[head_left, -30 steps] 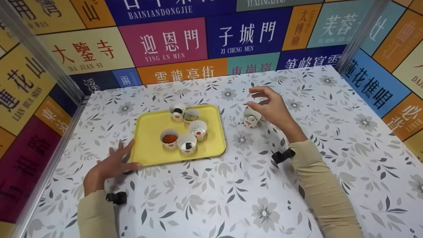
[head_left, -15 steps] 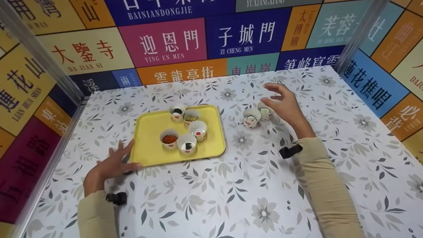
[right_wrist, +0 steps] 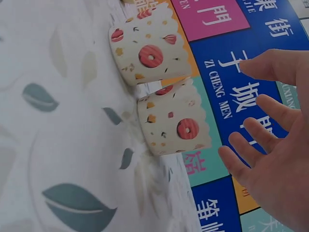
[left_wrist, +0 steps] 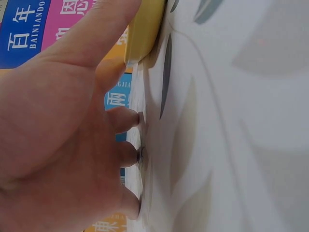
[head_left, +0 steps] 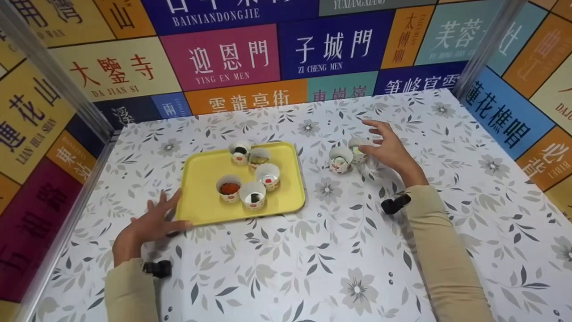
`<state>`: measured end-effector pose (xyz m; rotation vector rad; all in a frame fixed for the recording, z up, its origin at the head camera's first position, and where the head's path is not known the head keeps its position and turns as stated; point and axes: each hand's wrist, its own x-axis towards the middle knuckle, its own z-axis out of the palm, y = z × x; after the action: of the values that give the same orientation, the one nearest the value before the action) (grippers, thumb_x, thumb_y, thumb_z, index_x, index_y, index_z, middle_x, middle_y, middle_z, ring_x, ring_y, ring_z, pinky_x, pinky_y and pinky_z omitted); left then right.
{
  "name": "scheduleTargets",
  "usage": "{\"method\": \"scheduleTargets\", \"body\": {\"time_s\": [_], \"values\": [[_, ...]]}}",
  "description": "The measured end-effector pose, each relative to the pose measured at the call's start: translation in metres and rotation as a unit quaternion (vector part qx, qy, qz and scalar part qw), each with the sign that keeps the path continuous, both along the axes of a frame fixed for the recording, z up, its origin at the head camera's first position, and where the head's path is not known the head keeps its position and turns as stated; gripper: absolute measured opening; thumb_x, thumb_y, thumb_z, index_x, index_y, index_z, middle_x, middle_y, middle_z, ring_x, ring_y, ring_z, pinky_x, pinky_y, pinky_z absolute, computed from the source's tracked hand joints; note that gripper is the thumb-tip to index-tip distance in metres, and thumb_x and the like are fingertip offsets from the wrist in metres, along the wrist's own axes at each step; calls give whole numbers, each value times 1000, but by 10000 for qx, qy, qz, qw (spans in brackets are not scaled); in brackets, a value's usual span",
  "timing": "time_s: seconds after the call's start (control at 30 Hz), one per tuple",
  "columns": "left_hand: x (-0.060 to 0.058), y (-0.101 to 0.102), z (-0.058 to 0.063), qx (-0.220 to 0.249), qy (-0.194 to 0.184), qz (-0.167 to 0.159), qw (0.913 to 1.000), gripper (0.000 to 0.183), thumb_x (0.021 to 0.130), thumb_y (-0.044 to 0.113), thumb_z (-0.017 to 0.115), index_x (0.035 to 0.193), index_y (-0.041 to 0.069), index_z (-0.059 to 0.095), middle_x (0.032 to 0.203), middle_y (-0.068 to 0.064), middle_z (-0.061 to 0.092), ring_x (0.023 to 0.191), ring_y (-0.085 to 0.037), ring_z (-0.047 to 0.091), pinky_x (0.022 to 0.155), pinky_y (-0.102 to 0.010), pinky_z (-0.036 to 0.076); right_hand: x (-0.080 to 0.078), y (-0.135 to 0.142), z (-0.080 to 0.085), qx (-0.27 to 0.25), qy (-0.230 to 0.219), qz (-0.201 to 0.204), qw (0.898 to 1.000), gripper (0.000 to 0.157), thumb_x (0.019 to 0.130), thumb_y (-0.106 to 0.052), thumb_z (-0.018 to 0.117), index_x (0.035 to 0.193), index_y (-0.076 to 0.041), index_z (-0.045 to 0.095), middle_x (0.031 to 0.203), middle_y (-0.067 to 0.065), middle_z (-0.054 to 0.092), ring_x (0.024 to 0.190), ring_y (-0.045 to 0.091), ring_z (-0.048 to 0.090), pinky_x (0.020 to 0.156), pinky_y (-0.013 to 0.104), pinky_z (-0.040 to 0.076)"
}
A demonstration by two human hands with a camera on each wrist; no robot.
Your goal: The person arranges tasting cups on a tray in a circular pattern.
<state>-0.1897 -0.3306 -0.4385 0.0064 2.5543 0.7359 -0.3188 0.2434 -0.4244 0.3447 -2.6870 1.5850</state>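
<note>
Hovering, fingers spread, right hand [head_left: 391, 150] was nearer two upright cups [head_left: 341, 163], just left of it on the table [head_left: 268, 273], right of yellow tray [head_left: 199, 179]. Left hand [head_left: 152, 223], also spread, touched tray's near-left corner.

White floral table [head_left: 286, 268]: yellow tray [head_left: 199, 179] left, two patterned cups [head_left: 339, 167] right.

A magenta wall panel [head_left: 222, 57] is reading "迎恩門 YING EN MEN", a dark blue panel [head_left: 335, 45] is showing "子城門 ZI CHENG MEN", a cream panel [head_left: 116, 70] is carrying "DA JIAN SI", a topmost indigo panel [head_left: 223, 13] is bearing "BAINIANDONGJIE", and a yellow side panel [head_left: 36, 117] is displaying "蓮花山 LIAN HUA SHAN".
</note>
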Motion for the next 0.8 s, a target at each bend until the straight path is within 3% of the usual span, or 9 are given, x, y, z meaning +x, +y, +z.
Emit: {"method": "scheduleTargets", "body": {"time_s": [0.33,0.57,0.8], "values": [[-1,-1,0,70,-75,92,9999,110,81,70,66,161,35,-1,165,-19,-21,145,-52,-29,100,-84,-19,10,-7,7,151,-789,195,9966,77,91,-4,64,158,-4,25,164,22,15,152,45,18,121,61,27],[1,0,1,20,-120,100,9999,111,82,69,66,160,34,-3,165,-19,-21,145,-53,-29,100,-84,-19,-4,0,-16,364,-798,220,9959,81,91,-10,68,159,-11,23,166,18,15,153,44,18,119,59,32],[1,0,3,83,-66,24,9999,110,83,68,66,161,33,-3,164,-21,-22,144,-54,-29,100,-84,-19,-5,-2,-18,617,-722,173,9953,80,92,-12,69,158,-10,24,164,20,21,151,46,22,118,60,32]]}}
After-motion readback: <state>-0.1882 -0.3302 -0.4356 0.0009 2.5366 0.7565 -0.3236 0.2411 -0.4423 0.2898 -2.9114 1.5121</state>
